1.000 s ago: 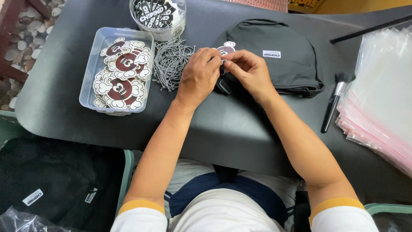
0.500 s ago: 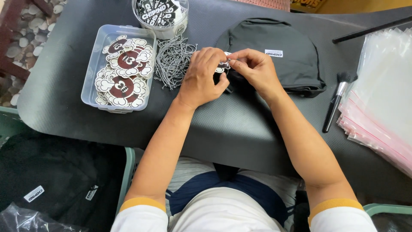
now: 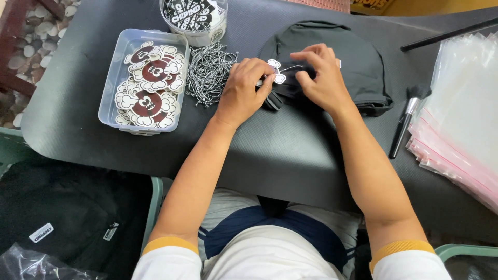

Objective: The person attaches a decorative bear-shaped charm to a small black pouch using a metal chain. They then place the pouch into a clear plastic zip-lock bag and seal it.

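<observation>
1. Hands together over a folded black garment (image 3: 358, 57) at the middle of the dark grey mat (image 3: 290, 155).
2. Left hand (image 3: 244, 93) curled shut, fingers pinched on a small white cut-out tag (image 3: 275, 71) with lobed edges, held at the garment's near left edge.
3. Right hand (image 3: 319, 78) bent over the same spot, thumb and fingertips closed on a thin ball chain (image 3: 292, 67) running from the tag across the black cloth.
4. Loose heap of silver ball chains (image 3: 207, 72) on the mat just left of the left hand.
5. Clear plastic tray (image 3: 115, 85) farther left, filled with red, white and dark cartoon-figure tags (image 3: 150, 88).
6. Round clear tub (image 3: 194, 18) of black-and-white stickers at the far edge, behind the chains.
7. Small brush (image 3: 407, 116) with a black handle and silver ferrule lying right of the garment.
8. Stack of clear zip bags (image 3: 456, 119) at the right edge, just beside the brush.
</observation>
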